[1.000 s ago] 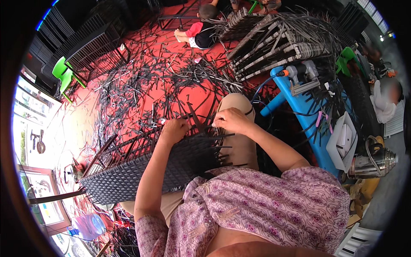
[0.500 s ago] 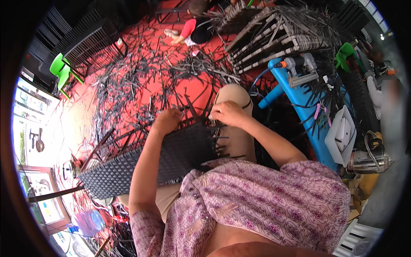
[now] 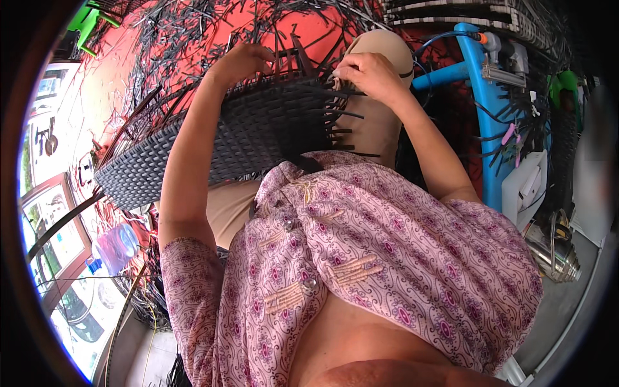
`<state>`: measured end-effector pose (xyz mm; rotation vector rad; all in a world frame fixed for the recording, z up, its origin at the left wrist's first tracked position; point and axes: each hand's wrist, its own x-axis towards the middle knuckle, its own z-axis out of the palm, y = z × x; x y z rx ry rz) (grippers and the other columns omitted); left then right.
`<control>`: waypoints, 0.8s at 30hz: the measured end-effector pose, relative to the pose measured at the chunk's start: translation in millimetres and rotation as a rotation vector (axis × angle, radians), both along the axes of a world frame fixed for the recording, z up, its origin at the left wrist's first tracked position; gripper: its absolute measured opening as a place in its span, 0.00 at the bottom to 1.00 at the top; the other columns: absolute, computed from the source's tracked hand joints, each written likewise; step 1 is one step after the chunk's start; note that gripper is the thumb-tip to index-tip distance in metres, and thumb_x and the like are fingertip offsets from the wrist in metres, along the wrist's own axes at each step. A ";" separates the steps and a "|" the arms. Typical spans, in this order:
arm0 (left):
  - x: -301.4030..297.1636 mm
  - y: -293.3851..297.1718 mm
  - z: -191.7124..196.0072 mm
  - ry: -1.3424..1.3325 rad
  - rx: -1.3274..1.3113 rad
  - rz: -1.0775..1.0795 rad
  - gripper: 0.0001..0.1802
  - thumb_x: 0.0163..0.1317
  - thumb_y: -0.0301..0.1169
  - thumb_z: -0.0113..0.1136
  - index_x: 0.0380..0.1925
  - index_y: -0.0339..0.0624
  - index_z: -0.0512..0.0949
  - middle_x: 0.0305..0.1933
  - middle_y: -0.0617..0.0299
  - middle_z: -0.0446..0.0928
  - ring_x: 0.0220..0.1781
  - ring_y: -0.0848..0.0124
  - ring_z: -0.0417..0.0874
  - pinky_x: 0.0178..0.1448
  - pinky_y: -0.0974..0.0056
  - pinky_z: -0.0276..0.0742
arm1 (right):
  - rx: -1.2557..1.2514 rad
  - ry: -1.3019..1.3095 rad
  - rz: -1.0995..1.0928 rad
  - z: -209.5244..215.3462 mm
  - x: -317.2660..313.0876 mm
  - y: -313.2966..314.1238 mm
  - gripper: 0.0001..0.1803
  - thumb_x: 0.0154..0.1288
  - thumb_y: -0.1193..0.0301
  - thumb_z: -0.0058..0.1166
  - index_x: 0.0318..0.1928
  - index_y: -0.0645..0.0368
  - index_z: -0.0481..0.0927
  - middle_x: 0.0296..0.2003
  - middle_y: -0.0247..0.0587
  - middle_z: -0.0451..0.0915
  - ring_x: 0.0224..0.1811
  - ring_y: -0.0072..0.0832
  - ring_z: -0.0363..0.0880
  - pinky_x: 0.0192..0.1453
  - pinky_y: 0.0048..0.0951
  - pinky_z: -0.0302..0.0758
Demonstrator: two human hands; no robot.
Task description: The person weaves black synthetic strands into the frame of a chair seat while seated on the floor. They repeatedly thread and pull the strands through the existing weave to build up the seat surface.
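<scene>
Across my lap lies a dark grey woven panel of flat plastic strips, with loose strip ends poking out at its right end. My left hand is over the panel's far edge, fingers curled; what they hold, if anything, is hidden. Over the panel's far right corner, beside my knee, my right hand has its fingers pinched together. Whatever is in that pinch is too small to make out. Dark upright strips stand between the two hands.
Cut dark strips litter the red floor. To the right, a blue stool bears a nail gun with an air hose, more strips and pink-handled scissors. A metal flask is at the right; a clear water bottle lies left.
The view has tilted down toward my body, so the panel and both hands appear higher. Both hands stay at the panel's far edge, fingers still closed. The person on the floor has left view.
</scene>
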<state>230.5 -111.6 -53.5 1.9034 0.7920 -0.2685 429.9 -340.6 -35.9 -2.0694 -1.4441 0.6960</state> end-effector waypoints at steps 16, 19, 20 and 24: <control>10.5 17.5 -7.9 -0.044 -0.016 -0.257 0.11 0.56 0.25 0.60 0.40 0.40 0.81 0.31 0.70 0.79 0.33 0.80 0.76 0.39 0.70 0.73 | 0.031 0.021 0.017 2.6 7.9 -3.9 0.14 0.61 0.59 0.58 0.33 0.57 0.86 0.24 0.42 0.82 0.28 0.37 0.80 0.36 0.37 0.74; 14.5 7.4 4.2 -0.060 0.009 -0.178 0.10 0.56 0.24 0.61 0.39 0.40 0.82 0.32 0.69 0.79 0.34 0.79 0.77 0.41 0.70 0.74 | 0.006 -0.042 0.014 9.1 8.4 -7.7 0.13 0.60 0.60 0.59 0.34 0.57 0.85 0.26 0.42 0.83 0.30 0.39 0.81 0.38 0.37 0.74; 10.1 10.7 1.8 -0.055 0.016 -0.160 0.09 0.56 0.24 0.61 0.38 0.40 0.82 0.32 0.69 0.79 0.34 0.79 0.77 0.41 0.70 0.74 | 0.008 -0.072 0.022 10.8 8.7 -8.0 0.13 0.60 0.60 0.59 0.34 0.57 0.85 0.27 0.42 0.83 0.31 0.40 0.81 0.39 0.37 0.74; -19.0 17.1 -4.8 -0.086 0.069 -0.151 0.09 0.54 0.27 0.62 0.36 0.40 0.83 0.31 0.64 0.82 0.33 0.76 0.79 0.37 0.68 0.76 | 0.082 -0.122 0.049 25.8 13.3 -16.1 0.13 0.59 0.60 0.59 0.35 0.57 0.85 0.32 0.44 0.83 0.35 0.41 0.82 0.42 0.37 0.76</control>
